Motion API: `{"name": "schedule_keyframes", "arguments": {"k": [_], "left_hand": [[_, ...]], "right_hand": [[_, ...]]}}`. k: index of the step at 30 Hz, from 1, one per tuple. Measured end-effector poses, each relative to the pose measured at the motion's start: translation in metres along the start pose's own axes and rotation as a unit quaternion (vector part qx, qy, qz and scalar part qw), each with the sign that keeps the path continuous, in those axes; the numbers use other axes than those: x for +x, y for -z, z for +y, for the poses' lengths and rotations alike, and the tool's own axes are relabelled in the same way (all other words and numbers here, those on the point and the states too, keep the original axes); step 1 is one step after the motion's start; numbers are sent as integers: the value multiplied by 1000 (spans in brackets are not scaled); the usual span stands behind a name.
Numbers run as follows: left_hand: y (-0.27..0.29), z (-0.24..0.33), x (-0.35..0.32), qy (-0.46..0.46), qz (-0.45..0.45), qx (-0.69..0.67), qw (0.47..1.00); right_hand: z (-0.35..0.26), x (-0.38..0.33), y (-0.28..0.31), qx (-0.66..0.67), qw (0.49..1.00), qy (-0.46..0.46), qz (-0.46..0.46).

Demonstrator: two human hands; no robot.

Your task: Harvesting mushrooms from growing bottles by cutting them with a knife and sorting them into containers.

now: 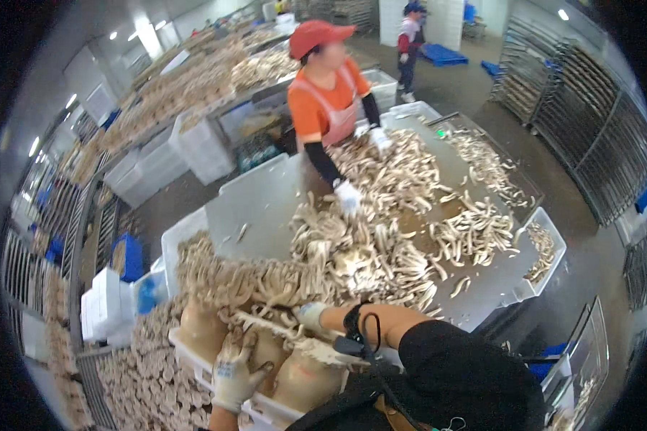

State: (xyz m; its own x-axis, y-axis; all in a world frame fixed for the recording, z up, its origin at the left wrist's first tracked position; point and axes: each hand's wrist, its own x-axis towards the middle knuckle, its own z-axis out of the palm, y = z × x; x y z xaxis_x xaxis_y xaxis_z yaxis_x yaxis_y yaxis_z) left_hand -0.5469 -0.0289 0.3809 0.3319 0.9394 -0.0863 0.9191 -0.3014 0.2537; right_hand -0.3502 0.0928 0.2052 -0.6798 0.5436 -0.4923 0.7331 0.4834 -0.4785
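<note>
My left hand (236,372), in a white work glove with soiled fingertips, rests against the brown mushroom grow bags (269,355) at the lower middle. Its fingers are spread, with nothing in them. The bags stand side by side in a white crate (273,411), with pale mushroom clusters (251,280) along their far side. My right hand (313,316), also in a white glove, reaches from the right to the mushrooms just beyond the bags. Its fingers are mostly hidden among the stems. A dark, thin shape lies beside its fingertips, too unclear to name.
Loose mushrooms (388,179) are heaped on the metal table (259,205). Across it a co-worker in a red cap (334,93) has both gloved hands at the heap. A white bin (546,251) with mushrooms is at the right. More mushrooms (158,381) fill the lower left. Metal racks (589,122) stand behind.
</note>
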Motion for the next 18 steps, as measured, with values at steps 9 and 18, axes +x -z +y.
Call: {"name": "schedule_keyframes", "arguments": {"k": [9,18], "left_hand": [[4,6,0,8,5,17,1000],[6,7,15,23,-12,-6,1000]], "right_hand": [[37,-73,-9,10,981,-4,195],[68,-42,-20,20,977,-59,206]]}}
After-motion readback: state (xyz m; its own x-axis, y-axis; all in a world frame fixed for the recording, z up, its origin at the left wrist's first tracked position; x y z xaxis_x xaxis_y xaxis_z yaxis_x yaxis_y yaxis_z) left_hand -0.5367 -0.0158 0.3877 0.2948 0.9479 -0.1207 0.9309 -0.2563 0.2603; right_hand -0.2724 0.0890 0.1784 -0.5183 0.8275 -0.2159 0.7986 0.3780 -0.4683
